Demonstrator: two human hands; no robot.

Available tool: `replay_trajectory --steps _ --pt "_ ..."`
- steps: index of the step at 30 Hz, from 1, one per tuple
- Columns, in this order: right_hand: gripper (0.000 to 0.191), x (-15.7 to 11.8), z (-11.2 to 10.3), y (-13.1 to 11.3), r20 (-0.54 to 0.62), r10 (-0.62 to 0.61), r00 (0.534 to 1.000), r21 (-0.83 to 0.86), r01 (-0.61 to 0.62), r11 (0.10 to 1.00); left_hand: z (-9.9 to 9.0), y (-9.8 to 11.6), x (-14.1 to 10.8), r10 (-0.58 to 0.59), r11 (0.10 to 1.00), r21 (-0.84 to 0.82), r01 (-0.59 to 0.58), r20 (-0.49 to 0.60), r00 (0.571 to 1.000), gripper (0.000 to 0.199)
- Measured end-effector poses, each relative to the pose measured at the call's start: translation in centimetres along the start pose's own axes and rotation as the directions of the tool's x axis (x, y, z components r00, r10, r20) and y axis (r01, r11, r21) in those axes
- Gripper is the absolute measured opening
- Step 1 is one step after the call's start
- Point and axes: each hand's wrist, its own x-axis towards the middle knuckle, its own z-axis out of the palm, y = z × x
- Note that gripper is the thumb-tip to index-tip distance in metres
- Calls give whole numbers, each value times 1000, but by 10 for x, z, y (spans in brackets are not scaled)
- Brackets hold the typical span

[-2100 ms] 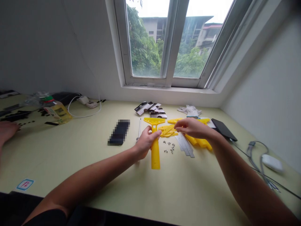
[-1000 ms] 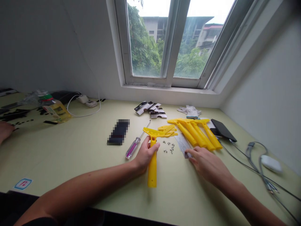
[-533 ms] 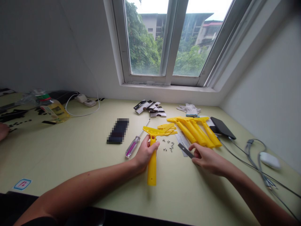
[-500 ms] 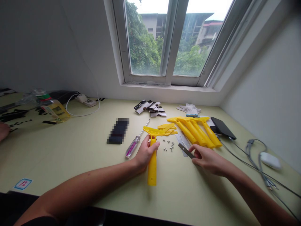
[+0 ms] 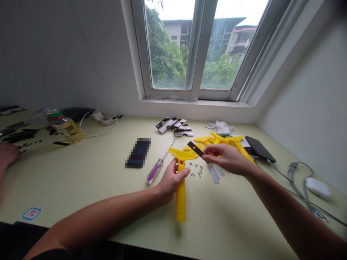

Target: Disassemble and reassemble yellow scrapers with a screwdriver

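My left hand (image 5: 171,180) is wrapped round the handle of a yellow scraper (image 5: 180,198), its wide head pointing away from me. Between the thumb and fingers of my right hand (image 5: 225,157) is a dark flat blade (image 5: 195,148), raised just right of the scraper's head. Several small screws (image 5: 200,170) lie on the table right of the scraper. Grey blades (image 5: 213,175) rest below my right hand. More yellow scraper handles (image 5: 242,148) lie behind that hand and are partly hidden by it. Flat yellow pieces (image 5: 189,148) sit behind the held blade.
A screwdriver (image 5: 155,172) and a pixelated dark object (image 5: 138,153) lie to the left. Behind are printed cards (image 5: 165,125) and white gloves (image 5: 220,127). A phone (image 5: 260,148), cables and a white case (image 5: 318,187) are at right. Far left are a bottle (image 5: 67,130) and another person's hand (image 5: 8,153).
My right hand has lifted the dark blade from beside the grey blades and moved it left and away from me, near the scraper's head. The other person's hand shows more at far left.
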Motion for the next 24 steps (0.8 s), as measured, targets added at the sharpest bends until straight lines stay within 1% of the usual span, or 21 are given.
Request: replay_trajectory --steps 2,4,6,7,10,15,24 --pt "36 15 -2 -9 49 -74 996 24 73 997 0 -1 0 -2 1000 18 2 4 1000 45" --pt "36 29 -2 -12 136 -133 982 65 125 990 -1 -2 0 8 999 35 -8 17 1000 45" --pt "36 38 0 -12 213 -158 964 106 138 985 -1 -4 1 16 998 53 -18 32 999 44" --pt "35 41 1 -12 232 -160 959 121 135 983 -1 -5 1 18 998 63 -20 38 999 44" --pt "33 43 5 -13 229 -147 962 140 117 983 -2 -7 0 20 997 80 -23 50 999 42" --pt "28 39 11 -14 192 -86 978 89 70 994 -2 -9 -1 34 996 81 -38 52 998 39" --pt "26 37 17 -17 160 -39 986 35 33 999 -1 -11 -3 48 996 69 -52 52 997 43"
